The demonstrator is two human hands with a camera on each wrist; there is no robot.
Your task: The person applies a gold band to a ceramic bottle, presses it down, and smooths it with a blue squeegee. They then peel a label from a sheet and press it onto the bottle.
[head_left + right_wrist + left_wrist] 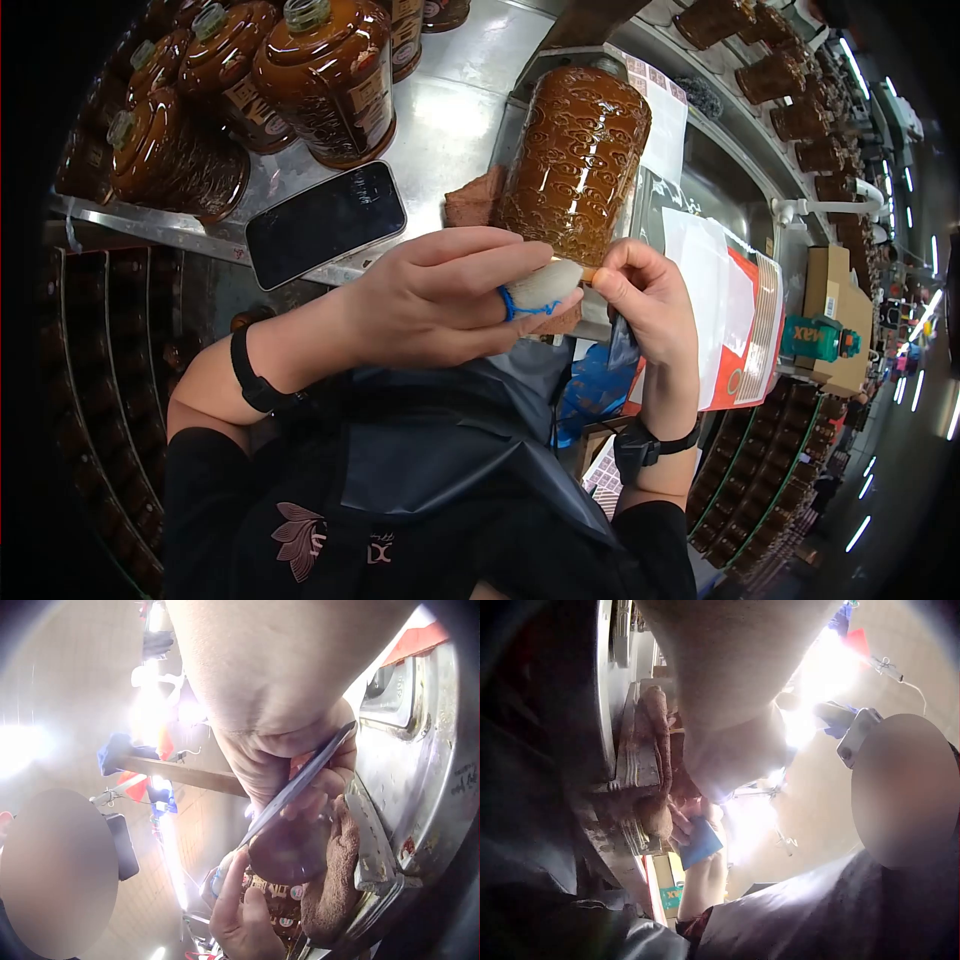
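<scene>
A brown glass bottle [575,150] with a raised pattern lies on its side, base towards me, by a brown cloth [472,202]. Close before its base, my left hand [450,290] holds a pale rounded pad [548,288] with a blue cord around it. My right hand [652,300] pinches a thin, flat dark-blue sheet, seen edge-on in the right wrist view as a dark sheet [300,784] and as a blue square [701,844] in the left wrist view. A left fingertip meets the sheet's end in the right wrist view. The fingertips of both hands nearly meet.
Several filled brown bottles [325,80] stand at the left on the metal bench. A phone [325,225] lies at the bench's front edge. White papers [695,260] and a red sheet [740,275] lie right of my hand, with a cardboard box [830,300] beyond.
</scene>
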